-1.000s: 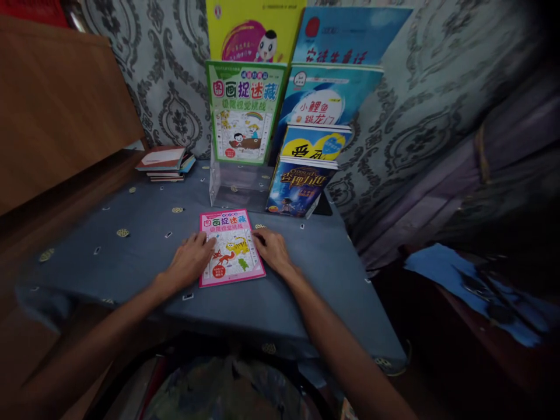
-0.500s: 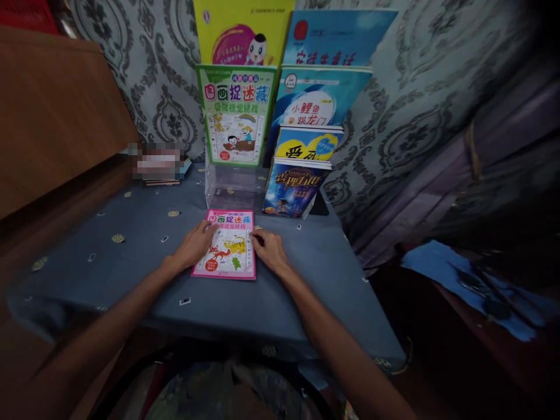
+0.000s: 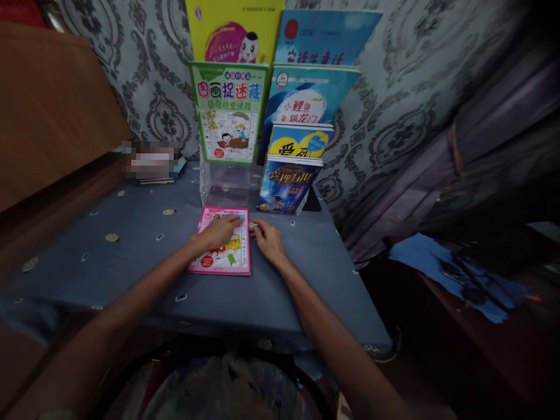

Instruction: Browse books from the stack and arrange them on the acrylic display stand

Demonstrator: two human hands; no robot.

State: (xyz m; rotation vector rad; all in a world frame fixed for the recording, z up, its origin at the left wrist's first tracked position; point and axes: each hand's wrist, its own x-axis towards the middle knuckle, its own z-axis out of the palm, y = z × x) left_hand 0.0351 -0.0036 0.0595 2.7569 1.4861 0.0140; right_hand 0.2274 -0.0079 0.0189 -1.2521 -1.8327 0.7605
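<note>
A pink picture book (image 3: 219,265) lies closed and face up on the table in front of me. My left hand (image 3: 220,230) rests over the upper part of its cover, fingers stretched to the right across the title. Just off the book's right edge is my right hand (image 3: 268,238), its fingers loosely bent and apart, with nothing visible in them. Behind the book stands a clear display rack (image 3: 225,189). A green picture book (image 3: 230,111) sits upright in the rack's left column, and a dark blue book (image 3: 286,186) is lowest in the right column.
Higher in the rack are a yellow book (image 3: 236,29), blue books (image 3: 324,38) and a yellow-and-blue book (image 3: 301,140). A small book stack (image 3: 153,166) lies at the back left of the grey-blue tablecloth (image 3: 131,256). To the right hangs a purple curtain (image 3: 415,181).
My left hand has slid right, from the book's left edge onto its cover. My right hand has come slightly away from the right edge, its fingers loosened. The view has shifted a little.
</note>
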